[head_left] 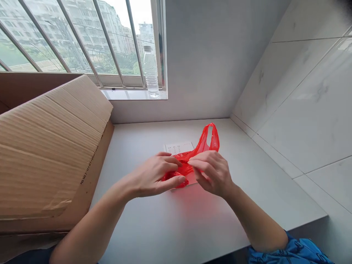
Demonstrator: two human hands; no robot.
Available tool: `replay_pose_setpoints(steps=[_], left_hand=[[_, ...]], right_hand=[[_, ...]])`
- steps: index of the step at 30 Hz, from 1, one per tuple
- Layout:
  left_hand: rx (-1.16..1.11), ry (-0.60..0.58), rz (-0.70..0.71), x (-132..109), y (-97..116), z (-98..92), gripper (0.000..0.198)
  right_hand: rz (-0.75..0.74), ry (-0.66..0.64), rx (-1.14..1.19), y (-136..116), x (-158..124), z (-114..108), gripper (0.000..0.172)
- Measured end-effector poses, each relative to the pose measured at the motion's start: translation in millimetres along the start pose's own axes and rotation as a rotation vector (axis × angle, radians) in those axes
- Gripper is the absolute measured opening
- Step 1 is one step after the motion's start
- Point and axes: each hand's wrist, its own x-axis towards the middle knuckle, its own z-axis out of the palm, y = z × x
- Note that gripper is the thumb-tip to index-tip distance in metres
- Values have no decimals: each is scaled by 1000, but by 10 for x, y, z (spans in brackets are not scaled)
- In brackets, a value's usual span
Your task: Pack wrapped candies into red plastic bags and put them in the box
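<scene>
A thin red plastic bag [202, 143] lies crumpled at the middle of the white counter, one handle loop standing up toward the back. My left hand [158, 174] is closed over the bag's left part, with red film showing between the thumb and fingers. At the bag's right side, my right hand [214, 172] has its thumb and fingertips pinched together on the film. A flat white item with printed rows [176, 147] sits under or within the bag; which one, I cannot tell. Most of it is hidden by the bag and my hands.
A large open cardboard box [52, 143] takes up the left side, its flap leaning over the white counter [154, 227]. On the sill of the barred window stands a clear water bottle [151, 73]. A marble-tiled wall [305, 110] borders the right.
</scene>
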Motion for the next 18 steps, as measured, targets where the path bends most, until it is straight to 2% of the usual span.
replay_pose_setpoints(steps=[2, 4, 5, 6, 8, 10, 13, 14, 17, 18], left_hand=[[24, -34, -71, 21, -21, 100, 50], [102, -48, -176, 48, -81, 237, 56], [163, -46, -223, 64, -123, 316, 56], [234, -36, -272, 79, -171, 396, 55], [373, -2, -369, 100, -274, 542, 50], [479, 46, -467, 94, -373, 641, 44], [583, 69, -524, 31, -484, 677, 27], [608, 58, -523, 2, -503, 665, 28], [619, 0, -498, -70, -489, 588, 55], [597, -9, -479, -83, -460, 555, 61]], right_hand=[[89, -328, -67, 17, -53, 99, 14], [218, -507, -187, 92, -120, 180, 14], [268, -553, -247, 135, -155, 208, 13], [308, -587, -297, 175, -190, 226, 26], [387, -663, -346, 233, -253, 236, 68], [475, -749, -335, 263, -297, 214, 92], [561, -822, -253, 273, -313, 130, 93], [577, -839, -223, 268, -305, 93, 92], [632, -912, -172, 222, -253, -4, 93], [627, -901, -177, 198, -228, -22, 91]])
